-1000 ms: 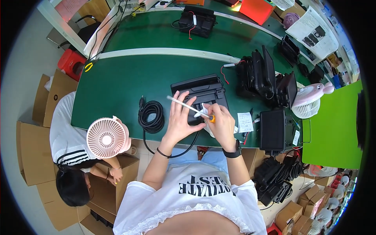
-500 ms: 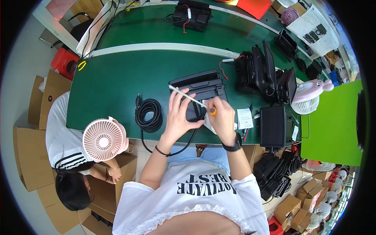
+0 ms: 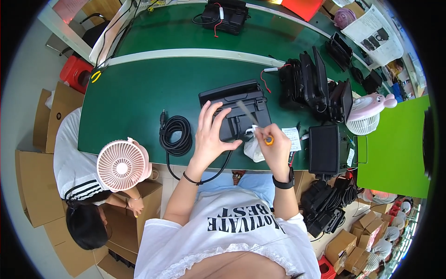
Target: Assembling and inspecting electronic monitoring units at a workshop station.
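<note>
A black device with a hinged lid and a cable [image 3: 230, 156] lies on the green table: the black case [image 3: 255, 109]. My left hand [image 3: 211, 135] is spread along its left side, fingertips on the upper part and thumb low beside the cable. My right hand [image 3: 276, 151] is closed around a long, thin metal tool [image 3: 248, 113] with an orange end. The tool slants up-left over the case, its tip blurred. Just left of and under my right hand lies a crumpled white cloth [image 3: 253, 151], partly hidden.
A coiled black cable [image 3: 176, 139] and pink fan [image 3: 123, 162] are to the left. More black cases [image 3: 302, 83], a small screen [image 3: 323, 144] and a paper slip [image 3: 291, 138] stand right. A co-worker [image 3: 83, 172] bends over a cardboard box [image 3: 148, 200] at lower left.
My right hand has moved right and down, drawing the tool away from my left fingertips. More of the white cloth shows. My left hand has shifted only slightly.
</note>
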`<state>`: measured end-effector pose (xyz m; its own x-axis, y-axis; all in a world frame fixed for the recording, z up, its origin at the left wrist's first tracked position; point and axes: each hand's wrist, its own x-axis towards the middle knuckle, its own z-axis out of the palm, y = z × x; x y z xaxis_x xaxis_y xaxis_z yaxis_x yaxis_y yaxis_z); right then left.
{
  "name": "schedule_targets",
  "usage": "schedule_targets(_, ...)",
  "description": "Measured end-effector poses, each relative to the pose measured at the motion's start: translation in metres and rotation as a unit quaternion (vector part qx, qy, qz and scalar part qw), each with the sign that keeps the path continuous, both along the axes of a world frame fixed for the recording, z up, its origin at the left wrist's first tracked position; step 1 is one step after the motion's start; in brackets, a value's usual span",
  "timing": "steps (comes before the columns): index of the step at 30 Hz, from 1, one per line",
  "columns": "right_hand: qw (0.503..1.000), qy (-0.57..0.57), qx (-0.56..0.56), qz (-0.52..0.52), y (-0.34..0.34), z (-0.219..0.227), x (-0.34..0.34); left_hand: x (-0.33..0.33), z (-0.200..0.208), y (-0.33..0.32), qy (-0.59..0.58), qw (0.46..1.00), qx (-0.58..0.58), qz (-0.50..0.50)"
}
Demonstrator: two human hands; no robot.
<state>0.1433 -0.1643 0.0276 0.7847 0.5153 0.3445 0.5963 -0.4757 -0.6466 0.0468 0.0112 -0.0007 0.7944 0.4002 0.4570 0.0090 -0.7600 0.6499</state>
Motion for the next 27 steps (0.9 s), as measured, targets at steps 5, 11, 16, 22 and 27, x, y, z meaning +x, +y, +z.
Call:
schedule_targets(5,0.999,0.02,0.02,0.045,0.022,-0.005,-0.009,0.002,-0.004,0.001,0.002,1.0,0.005,0.0)
schedule_targets(11,0.999,-0.022,0.017,0.029,0.022,-0.006,0.001,0.001,-0.002,0.002,0.004,1.0,0.017,-0.014)
schedule_targets(16,0.998,0.023,0.035,0.046,0.028,-0.01,-0.016,0.0,-0.001,0.001,0.017,0.999,0.03,-0.032)
schedule_targets(22,0.997,0.05,0.042,0.035,0.029,-0.006,-0.017,-0.002,-0.003,0.003,0.048,0.997,0.036,-0.051)
schedule_targets(27,1.0,-0.014,0.004,0.02,0.031,-0.007,0.001,-0.003,-0.002,0.002,0.045,0.997,0.03,-0.053)
